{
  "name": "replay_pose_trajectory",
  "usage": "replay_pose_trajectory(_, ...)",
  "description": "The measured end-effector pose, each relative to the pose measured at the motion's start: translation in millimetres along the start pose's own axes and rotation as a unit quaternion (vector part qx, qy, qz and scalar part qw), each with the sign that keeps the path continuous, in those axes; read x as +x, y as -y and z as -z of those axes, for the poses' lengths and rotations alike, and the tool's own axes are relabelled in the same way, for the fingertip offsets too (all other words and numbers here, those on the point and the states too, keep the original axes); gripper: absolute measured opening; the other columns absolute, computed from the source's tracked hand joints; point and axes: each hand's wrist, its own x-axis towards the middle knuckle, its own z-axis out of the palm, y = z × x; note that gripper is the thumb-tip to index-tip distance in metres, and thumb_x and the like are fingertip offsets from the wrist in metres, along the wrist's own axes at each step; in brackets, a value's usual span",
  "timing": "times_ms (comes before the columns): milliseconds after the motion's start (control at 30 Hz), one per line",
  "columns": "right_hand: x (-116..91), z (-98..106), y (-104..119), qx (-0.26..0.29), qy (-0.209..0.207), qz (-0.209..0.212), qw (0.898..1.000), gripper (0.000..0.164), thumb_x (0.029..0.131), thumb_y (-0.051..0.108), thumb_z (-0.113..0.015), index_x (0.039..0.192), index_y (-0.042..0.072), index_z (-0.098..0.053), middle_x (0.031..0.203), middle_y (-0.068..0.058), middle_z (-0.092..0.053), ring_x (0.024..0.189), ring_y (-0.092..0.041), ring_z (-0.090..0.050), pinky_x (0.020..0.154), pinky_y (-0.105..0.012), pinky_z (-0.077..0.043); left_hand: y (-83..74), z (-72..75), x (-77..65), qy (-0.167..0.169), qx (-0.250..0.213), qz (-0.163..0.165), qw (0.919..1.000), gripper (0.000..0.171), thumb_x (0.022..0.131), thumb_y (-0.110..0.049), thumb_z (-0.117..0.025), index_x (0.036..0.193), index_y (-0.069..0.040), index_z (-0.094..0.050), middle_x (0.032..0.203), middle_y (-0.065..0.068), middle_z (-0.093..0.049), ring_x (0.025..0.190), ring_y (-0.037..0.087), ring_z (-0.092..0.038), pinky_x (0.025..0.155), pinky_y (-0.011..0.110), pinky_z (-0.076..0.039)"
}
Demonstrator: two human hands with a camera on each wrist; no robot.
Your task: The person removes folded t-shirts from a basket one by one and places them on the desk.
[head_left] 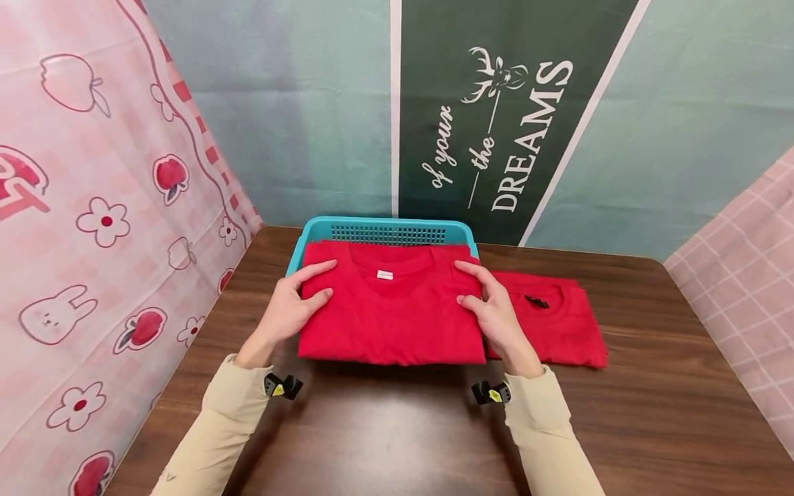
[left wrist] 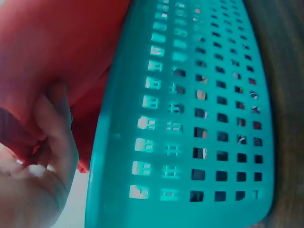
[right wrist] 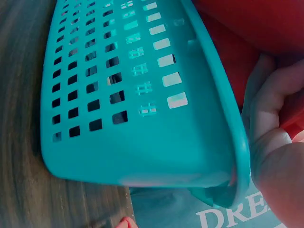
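A folded red T-shirt [head_left: 391,324] with a white neck label spans the space between both hands, over the blue plastic basket [head_left: 459,229]. My left hand [head_left: 287,313] grips the shirt's left side, thumb and index finger on top and the other fingers underneath. On the opposite side my right hand [head_left: 498,322] holds it the same way. The left wrist view shows the left hand [left wrist: 52,156] curled into the red cloth just above the basket's rim. In the right wrist view the right hand [right wrist: 278,114] grips the cloth beside the rim.
A second folded red T-shirt [head_left: 552,324], with a dark neck label, lies on the brown wooden table [head_left: 670,386] to the right of the basket. A green printed curtain [head_left: 285,124] hangs behind the table, and a pink patterned one [head_left: 99,179] hangs at the left.
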Motion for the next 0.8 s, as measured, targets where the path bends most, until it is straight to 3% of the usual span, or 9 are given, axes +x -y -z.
replay_pose_trajectory(100, -7.2, 0.6, 0.2, -0.033, 0.003, 0.015, 0.999, 0.058, 0.090, 0.001, -0.059, 0.143, 0.016, -0.043, 0.143, -0.009, -0.040, 0.124, -0.028, -0.044, 0.082, -0.022, -0.055, -0.1, -3.5, -4.3, 0.018, -0.003, -0.017, 0.9997, 0.053, 0.091, -0.005, -0.061, 0.141, -0.018, -0.049, 0.129, 0.016, -0.054, 0.101, 0.025, -0.060, 0.076, 0.027, -0.056)
replay_pose_trajectory(200, -13.8, 1.2, 0.4, -0.077, 0.005, 0.032, 0.996, 0.057, 0.089, 0.001, -0.061, 0.141, 0.016, -0.045, 0.142, -0.010, -0.042, 0.122, -0.029, -0.046, 0.083, -0.021, -0.054, -1.5, -6.6, -9.4, 0.029, -0.022, -0.009, 0.9993, 0.056, 0.089, -0.001, -0.060, 0.142, -0.018, -0.047, 0.134, 0.015, -0.047, 0.110, 0.030, -0.052, 0.079, 0.028, -0.056)
replay_pose_trajectory(333, -22.5, 2.3, 0.2, -0.111, 0.001, 0.048, 0.993, 0.056, 0.088, 0.002, -0.062, 0.139, 0.018, -0.048, 0.140, -0.008, -0.045, 0.120, -0.027, -0.048, 0.084, -0.021, -0.053, -4.9, -10.8, -16.4, 0.026, -0.033, 0.012, 0.9991, 0.053, 0.090, -0.003, -0.060, 0.140, -0.018, -0.049, 0.131, 0.016, -0.048, 0.106, 0.029, -0.055, 0.077, 0.030, -0.057)
replay_pose_trajectory(500, -32.7, 1.0, -0.8, -0.115, -0.009, 0.054, 0.992, 0.052, 0.089, 0.004, -0.064, 0.137, 0.020, -0.051, 0.135, -0.007, -0.049, 0.113, -0.028, -0.053, 0.083, -0.023, -0.054, -9.1, -19.5, -27.1, -0.004, -0.002, 0.015, 0.9999, 0.047, 0.091, -0.009, -0.062, 0.136, -0.021, -0.053, 0.123, 0.014, -0.057, 0.093, 0.026, -0.063, 0.073, 0.032, -0.057)
replay_pose_trajectory(700, -37.7, -7.7, -0.5, -0.135, -0.020, 0.061, 0.989, 0.048, 0.090, 0.012, -0.066, 0.136, 0.020, -0.052, 0.133, -0.007, -0.052, 0.110, -0.026, -0.056, 0.082, -0.024, -0.054, -11.3, -34.8, -35.5, -0.041, -0.052, 0.092, 0.9936, 0.043, 0.092, -0.013, -0.062, 0.133, -0.022, -0.053, 0.132, 0.008, -0.051, 0.110, 0.025, -0.055, 0.079, 0.031, -0.055)
replay_pose_trajectory(800, -39.5, -9.7, -0.4, -0.142, -0.028, 0.056, 0.988, 0.050, 0.089, 0.012, -0.067, 0.136, 0.020, -0.051, 0.133, -0.008, -0.052, 0.110, -0.026, -0.056, 0.082, -0.024, -0.054, -10.7, -37.2, -38.5, -0.054, -0.072, 0.113, 0.9894, 0.044, 0.093, -0.010, -0.060, 0.134, -0.019, -0.050, 0.135, 0.008, -0.047, 0.115, 0.026, -0.050, 0.081, 0.029, -0.053)
